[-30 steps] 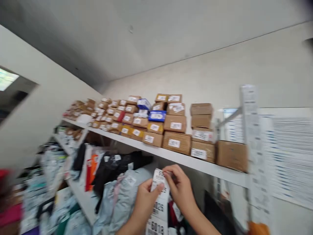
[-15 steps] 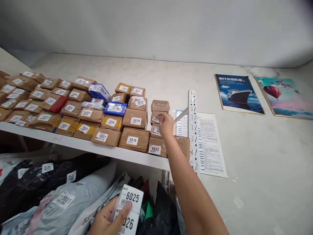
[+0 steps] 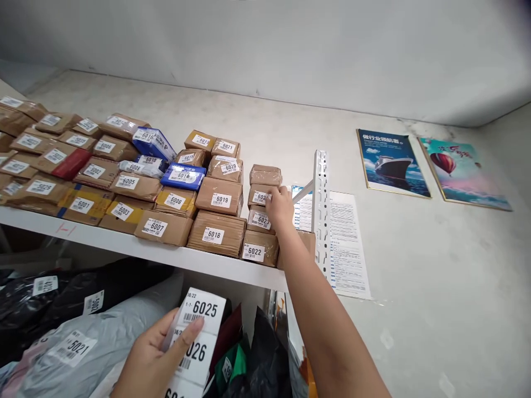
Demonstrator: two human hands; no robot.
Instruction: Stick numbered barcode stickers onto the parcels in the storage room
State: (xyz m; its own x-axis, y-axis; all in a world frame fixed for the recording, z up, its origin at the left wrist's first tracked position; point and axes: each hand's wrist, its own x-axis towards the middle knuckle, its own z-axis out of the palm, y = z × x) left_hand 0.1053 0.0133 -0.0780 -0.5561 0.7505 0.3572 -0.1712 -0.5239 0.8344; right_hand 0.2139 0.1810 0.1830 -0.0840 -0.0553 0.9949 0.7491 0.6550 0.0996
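My left hand (image 3: 153, 354) grips a strip of white printed labels (image 3: 203, 309), the thumb lying across it. The top label reads 6025 and the one below ends in 026. Up at the shelf, my right hand (image 3: 281, 209) has its fingers curled against a small brown box (image 3: 253, 193), at the right end of its label (image 3: 261, 197). The fingers cover the last digit of that label, and their tips are hidden. In the same stack, a taped box (image 3: 265, 175) lies above, with boxes marked 6023 (image 3: 261, 220) and 6022 (image 3: 254, 252) below.
Numbered parcels fill the white shelf (image 3: 103, 238) to the left. A perforated metal post (image 3: 321, 215) with a slanted brace stands right of my right hand. Bagged parcels (image 3: 112, 337) lie underneath. Printed sheets (image 3: 350, 243) and two posters (image 3: 392, 163) hang on the wall.
The view has shifted, so the shelf sits further left. My right hand stays at the same box, its fingers now lower over the label's right end. More of the label strip shows in my left hand.
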